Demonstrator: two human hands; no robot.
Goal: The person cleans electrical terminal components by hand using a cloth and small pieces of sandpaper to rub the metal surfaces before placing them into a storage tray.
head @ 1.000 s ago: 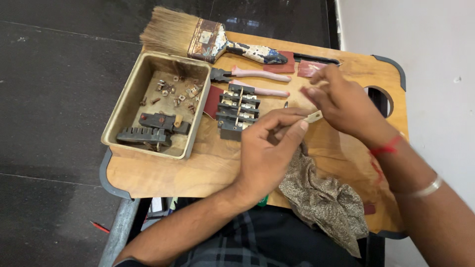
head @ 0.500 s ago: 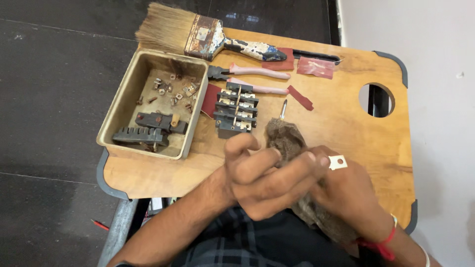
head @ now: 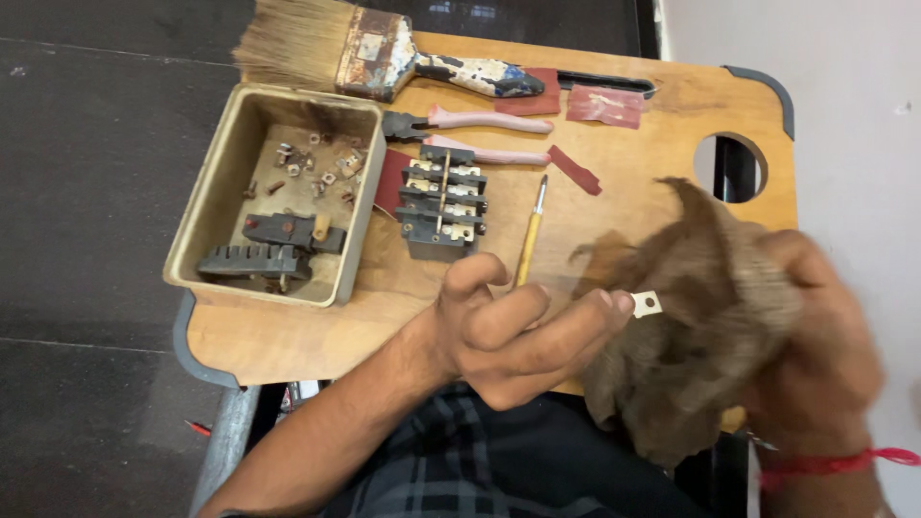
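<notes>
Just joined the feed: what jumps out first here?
The right hand bunches a brown rag at the board's right edge, while the left hand pinches a small metal tab against it. Behind them lie a worn paintbrush and a tin tray of screws.

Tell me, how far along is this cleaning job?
Looks done: small screws lie loose in the tin. In hand: the left hand pinches a small metal tab against the brown rag in the right hand. Left: the black terminal block sits untouched.
</notes>
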